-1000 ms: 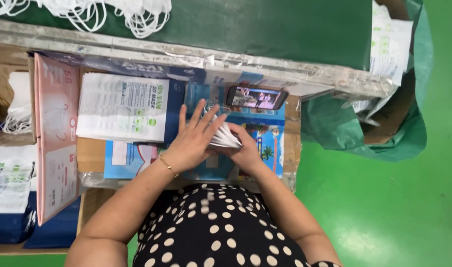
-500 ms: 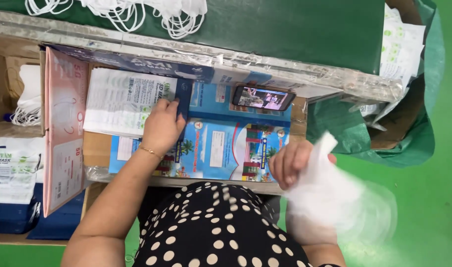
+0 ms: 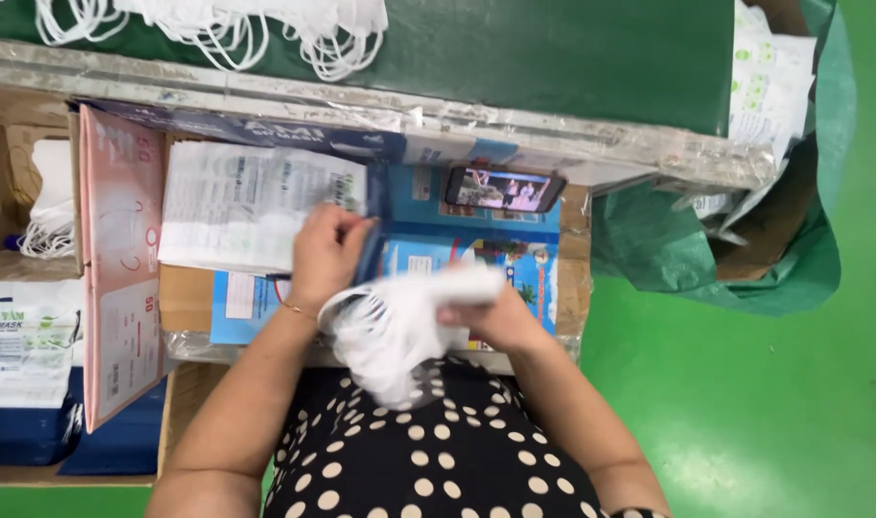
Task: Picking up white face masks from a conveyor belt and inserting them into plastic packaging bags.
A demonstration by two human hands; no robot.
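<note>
My right hand [image 3: 490, 315] is closed on a bundle of white face masks [image 3: 390, 331], which it holds just above my lap, against the front edge of the work shelf. My left hand [image 3: 325, 251] lies on a stack of clear printed bags [image 3: 251, 219], fingers curled over the right edge of the top bag. A thin bracelet circles my left wrist. The mask bundle is blurred and nearly touches that wrist.
A phone [image 3: 503, 189] playing a video leans at the back of the blue printed sheet [image 3: 457, 251]. A tall pink box [image 3: 121, 259] stands on the left beside a carton of masks [image 3: 45, 216]. Loose masks [image 3: 217, 29] lie on the green table; a green bag [image 3: 706, 254] hangs at the right.
My right hand has swung the mask bundle from the far right in to the centre, close to my left hand. My left hand's fingers have curled onto the bag stack's edge.
</note>
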